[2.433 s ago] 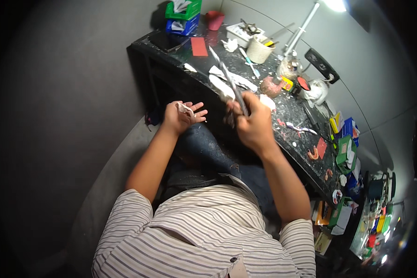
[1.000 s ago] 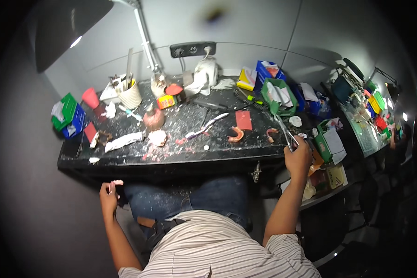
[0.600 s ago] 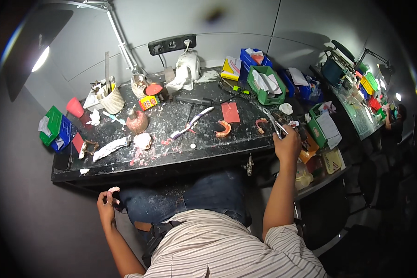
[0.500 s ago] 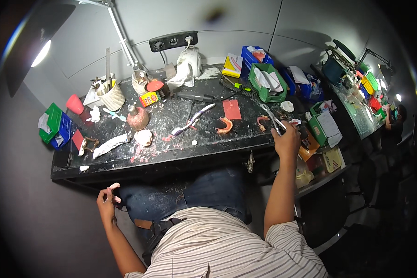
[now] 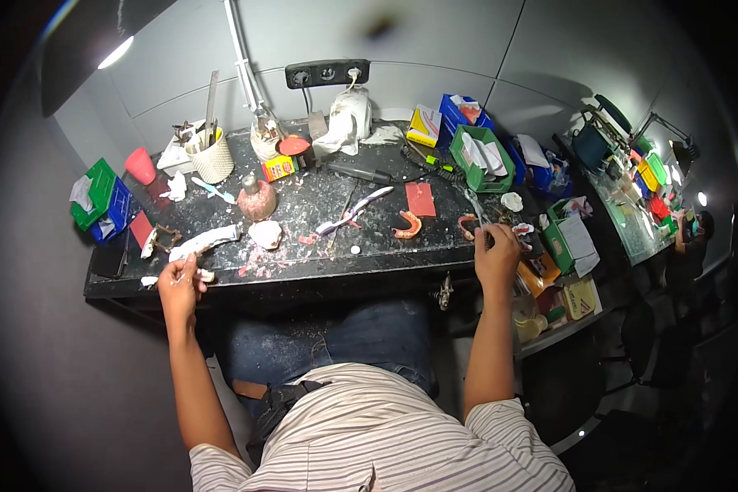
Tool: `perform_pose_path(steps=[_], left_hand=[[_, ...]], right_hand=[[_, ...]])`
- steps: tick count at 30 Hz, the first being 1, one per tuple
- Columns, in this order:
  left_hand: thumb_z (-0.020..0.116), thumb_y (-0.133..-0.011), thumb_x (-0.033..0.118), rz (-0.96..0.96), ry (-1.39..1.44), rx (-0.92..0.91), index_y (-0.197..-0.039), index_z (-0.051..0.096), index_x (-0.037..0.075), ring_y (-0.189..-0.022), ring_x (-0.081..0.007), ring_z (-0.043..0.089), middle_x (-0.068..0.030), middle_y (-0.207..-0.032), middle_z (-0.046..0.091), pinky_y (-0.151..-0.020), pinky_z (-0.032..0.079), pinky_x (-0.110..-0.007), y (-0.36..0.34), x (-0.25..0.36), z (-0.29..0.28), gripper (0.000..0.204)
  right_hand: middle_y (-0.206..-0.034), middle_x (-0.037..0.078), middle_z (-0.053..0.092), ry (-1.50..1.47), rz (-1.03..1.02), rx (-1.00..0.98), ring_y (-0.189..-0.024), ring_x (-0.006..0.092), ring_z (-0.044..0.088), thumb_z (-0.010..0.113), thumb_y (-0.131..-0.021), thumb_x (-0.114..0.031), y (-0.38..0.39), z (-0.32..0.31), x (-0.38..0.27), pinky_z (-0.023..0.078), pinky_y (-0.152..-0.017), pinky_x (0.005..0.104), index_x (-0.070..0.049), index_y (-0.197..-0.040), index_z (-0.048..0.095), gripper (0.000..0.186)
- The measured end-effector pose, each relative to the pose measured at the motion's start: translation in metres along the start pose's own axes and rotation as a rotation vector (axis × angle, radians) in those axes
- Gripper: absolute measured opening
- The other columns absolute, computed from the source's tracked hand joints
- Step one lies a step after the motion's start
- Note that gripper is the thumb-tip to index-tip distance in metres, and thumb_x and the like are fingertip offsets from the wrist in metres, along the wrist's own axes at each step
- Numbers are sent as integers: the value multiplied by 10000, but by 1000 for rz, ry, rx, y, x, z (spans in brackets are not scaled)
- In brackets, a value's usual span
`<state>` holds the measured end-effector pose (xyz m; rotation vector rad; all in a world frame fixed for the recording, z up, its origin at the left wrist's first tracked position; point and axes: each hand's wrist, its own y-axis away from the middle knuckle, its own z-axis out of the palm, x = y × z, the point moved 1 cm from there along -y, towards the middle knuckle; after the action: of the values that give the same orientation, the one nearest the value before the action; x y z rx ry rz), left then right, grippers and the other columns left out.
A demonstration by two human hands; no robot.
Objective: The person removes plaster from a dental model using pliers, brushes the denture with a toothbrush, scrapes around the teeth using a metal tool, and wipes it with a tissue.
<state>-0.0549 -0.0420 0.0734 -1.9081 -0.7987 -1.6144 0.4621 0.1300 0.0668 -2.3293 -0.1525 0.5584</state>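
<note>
your left hand (image 5: 180, 285), newly raised to the front edge of the bench (image 5: 385, 259), pinches a pale piece (image 5: 207, 277); your right hand (image 5: 498, 250) curls closed round a metal tool (image 5: 476, 207); bench edge runs between.

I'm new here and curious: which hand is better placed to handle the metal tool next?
Probably the right hand: it is at the tool, while the left hand, farther off, holds a pale piece.

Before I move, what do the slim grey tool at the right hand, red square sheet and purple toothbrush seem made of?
Slim grey tool: probably shiny metal, given pale glints.
Red square sheet: perhaps matte wax or plastic; evenly coloured.
Purple toothbrush: likely smooth plastic, two-toned purple and white.
</note>
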Motion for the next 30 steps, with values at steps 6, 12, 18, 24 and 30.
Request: perform_pose_path(steps=[6,12,18,24,30], left_hand=[[643,-1001,258,86,47,43,-1038,597,-15,-519,-66,529,-35,-731,630,-437,381,-217,-5,-7,12,279],[594,-1030,281,99,116,26,-1373,484,-32,-673,-87,577,-104,-1086,639,-514,451,-222,9,-34,-8,477],[547,-1052,299,174,298,45,-1515,333,-28,-822,-128,623,-192,-1458,499,-663,503,-232,37,-32,-2,606],[616,-1012,342,198,92,24,-1577,246,52,-806,-95,640,-214,-1587,317,-685,479,-247,49,-12,-6,734],[440,-1085,348,258,510,142,-1054,588,10,-571,-126,532,-107,-780,602,-770,524,-272,29,-74,-95,371]], right_hand=[[-953,161,703,-201,61,-140,-905,362,667,769,-815,-102,0,-2,-10,516,-835,441,-26,-1086,693,291],[-840,85,674,-195,129,-199,-846,318,648,726,-817,-13,11,10,-5,497,-775,447,-122,-1094,711,298],[-917,121,657,-135,-64,-31,-896,333,627,629,-897,-15,11,7,-15,482,-791,438,-62,-1073,668,187],[-946,138,672,-251,64,-45,-833,298,635,620,-912,11,7,4,-15,501,-779,421,-26,-1167,650,259],[-968,147,683,-317,50,-62,-836,274,641,616,-928,8,8,-12,-29,509,-789,390,-19,-1191,649,266]])
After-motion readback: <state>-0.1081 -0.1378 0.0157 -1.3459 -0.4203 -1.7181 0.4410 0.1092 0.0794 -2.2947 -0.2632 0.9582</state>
